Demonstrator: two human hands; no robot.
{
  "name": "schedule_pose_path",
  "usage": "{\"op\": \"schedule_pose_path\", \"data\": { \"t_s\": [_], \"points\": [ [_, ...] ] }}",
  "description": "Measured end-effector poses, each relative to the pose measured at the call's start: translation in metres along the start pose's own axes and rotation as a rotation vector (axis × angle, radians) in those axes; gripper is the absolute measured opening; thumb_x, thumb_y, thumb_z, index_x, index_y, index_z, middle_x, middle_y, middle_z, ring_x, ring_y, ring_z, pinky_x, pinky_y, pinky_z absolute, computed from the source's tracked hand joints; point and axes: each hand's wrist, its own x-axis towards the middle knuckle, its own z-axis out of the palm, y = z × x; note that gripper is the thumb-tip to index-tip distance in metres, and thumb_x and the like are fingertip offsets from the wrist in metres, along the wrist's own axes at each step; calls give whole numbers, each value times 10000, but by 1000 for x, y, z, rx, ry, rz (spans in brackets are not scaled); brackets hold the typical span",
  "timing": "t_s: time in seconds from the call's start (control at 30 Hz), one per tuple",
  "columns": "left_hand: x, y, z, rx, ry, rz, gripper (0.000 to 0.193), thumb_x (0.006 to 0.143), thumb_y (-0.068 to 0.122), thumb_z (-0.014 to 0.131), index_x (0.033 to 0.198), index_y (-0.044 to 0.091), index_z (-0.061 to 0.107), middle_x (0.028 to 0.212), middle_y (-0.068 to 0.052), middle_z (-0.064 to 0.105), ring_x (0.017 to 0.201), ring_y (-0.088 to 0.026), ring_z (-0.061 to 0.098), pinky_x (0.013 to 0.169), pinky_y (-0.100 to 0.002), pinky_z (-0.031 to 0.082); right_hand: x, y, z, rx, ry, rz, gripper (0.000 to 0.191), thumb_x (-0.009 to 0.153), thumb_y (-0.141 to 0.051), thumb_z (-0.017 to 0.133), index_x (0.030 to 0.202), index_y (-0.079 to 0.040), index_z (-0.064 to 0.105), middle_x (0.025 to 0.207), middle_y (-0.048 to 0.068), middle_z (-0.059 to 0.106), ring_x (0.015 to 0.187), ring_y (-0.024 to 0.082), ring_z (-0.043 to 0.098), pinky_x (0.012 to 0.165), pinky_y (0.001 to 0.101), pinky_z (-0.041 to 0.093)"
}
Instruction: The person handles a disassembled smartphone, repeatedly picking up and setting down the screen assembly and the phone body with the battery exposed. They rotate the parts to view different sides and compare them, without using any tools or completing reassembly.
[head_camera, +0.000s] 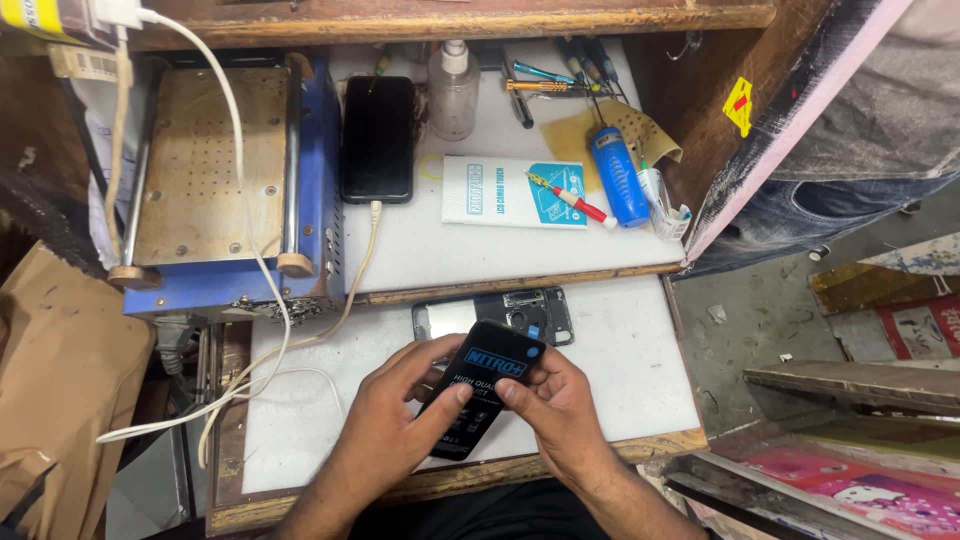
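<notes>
Now, left to right: left hand (400, 410) and right hand (555, 410) both pinch 1 black screen panel (485, 395), its film unpeeled; just beyond the grip lies an opened phone frame (495, 315), screen not yet fitted

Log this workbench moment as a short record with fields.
setting: white worktop below a raised white shelf
left hand: holds the black screen panel, thumb on its face
right hand: holds the same panel from the other side
behind the panel: opened phone frame lying flat
shelf, left: blue machine with metal plate
shelf, middle: black phone on a cable, clear bottle, white box
shelf, right: red-handled screwdriver, blue tool
</notes>
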Motion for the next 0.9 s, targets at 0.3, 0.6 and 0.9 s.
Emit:
{"op": "schedule_pose_path", "data": {
  "t_s": [0.3, 0.6, 0.9],
  "points": [
    [9, -8, 4, -82, -1, -67, 356, 914, 154, 685, 1259, 66, 674, 1163, -96, 723, 1089, -211, 756, 913, -355, 647, -1, 2, 1, -29, -47, 22, 442, 907, -131, 740, 1270, 61, 577, 1080, 177, 713, 1050, 199, 692, 927, 370, 612],
    [5, -2, 4, 68, 27, -207, 409, 889, 178, 705, 1295, 129, 691, 1141, -53, 734, 995, -173, 760, 810, -339, 651, -8, 7, 4, -32, -38, 22, 412, 917, -98, 719, 1276, 57, 585, 1066, 175, 713, 1028, 188, 700, 933, 376, 614],
    [2, -2, 0, 51, -33, -158, 356, 879, 166, 705, 1231, 110, 709, 1122, -44, 715, 858, -143, 744, 602, -288, 646, -13, 16, 6, 3, -44, 8, 424, 918, -90, 724, 1286, 54, 570, 1085, 167, 709, 1050, 190, 698, 942, 380, 613]
  ]
}}
